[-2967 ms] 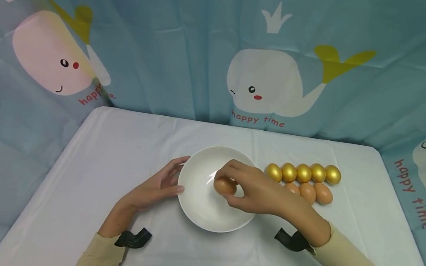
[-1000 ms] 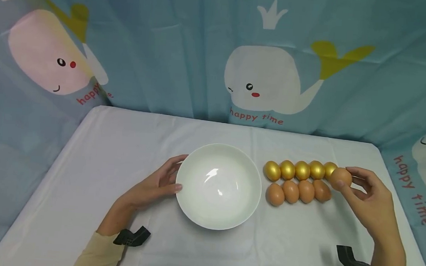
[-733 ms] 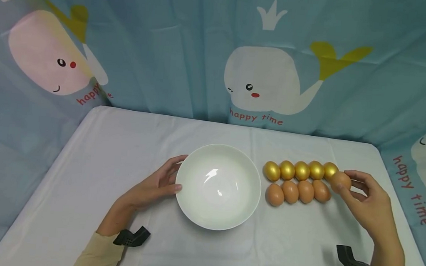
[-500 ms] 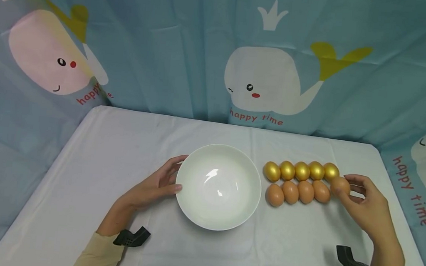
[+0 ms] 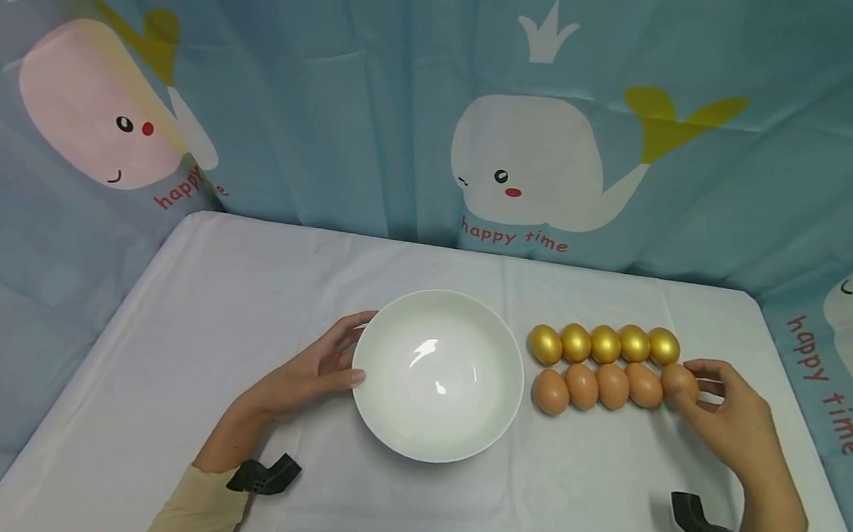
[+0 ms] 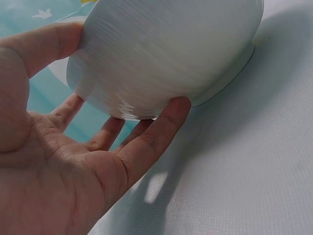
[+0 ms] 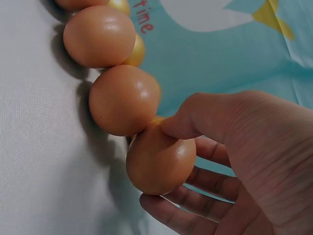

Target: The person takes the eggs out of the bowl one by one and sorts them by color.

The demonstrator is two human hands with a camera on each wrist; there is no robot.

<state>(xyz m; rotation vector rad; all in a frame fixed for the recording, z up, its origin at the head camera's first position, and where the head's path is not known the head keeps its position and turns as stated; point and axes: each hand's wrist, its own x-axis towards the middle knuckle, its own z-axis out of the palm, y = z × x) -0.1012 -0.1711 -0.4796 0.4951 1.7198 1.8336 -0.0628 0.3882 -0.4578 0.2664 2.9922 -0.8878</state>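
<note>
A brown egg (image 5: 679, 381) is pinched between the thumb and fingers of my right hand (image 5: 733, 420) at the right end of a row of brown eggs (image 5: 613, 387). In the right wrist view, the held egg (image 7: 161, 159) sits right against its neighbour (image 7: 123, 100), with my thumb on top and the fingers spread round its far side. My left hand (image 5: 313, 370) holds the left side of a white bowl (image 5: 436, 375) with nothing in it. The left wrist view shows the thumb and spread fingers against the bowl's outer wall (image 6: 171, 54), its foot on the cloth.
Directly behind the brown eggs lies a row of several gold eggs (image 5: 605, 344), parallel to them. A white cloth (image 5: 269, 262) covers the table. Behind and at both sides hangs a blue curtain (image 5: 376, 145) printed with whales.
Three seconds ago my right hand had the egg over the bowl; it has since carried it right. Over the last second, the egg came nearer and into line with the brown row. The left hand stayed.
</note>
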